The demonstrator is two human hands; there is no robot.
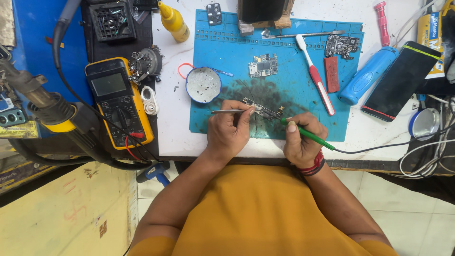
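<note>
From the head view, the left hand point(230, 130) pinches tweezers point(227, 112), fingers closed on them, their tips at a small circuit board point(262, 111) lying on the blue mat point(222, 38) on the bench point(168, 118). The right hand point(299, 140) grips a green-handled iron point(308, 135), tip at the board's right end; the exact contact point is probably on a pad, too small to tell. Steady work here calls for wrists rested on the mat and brief, light touches.
</note>
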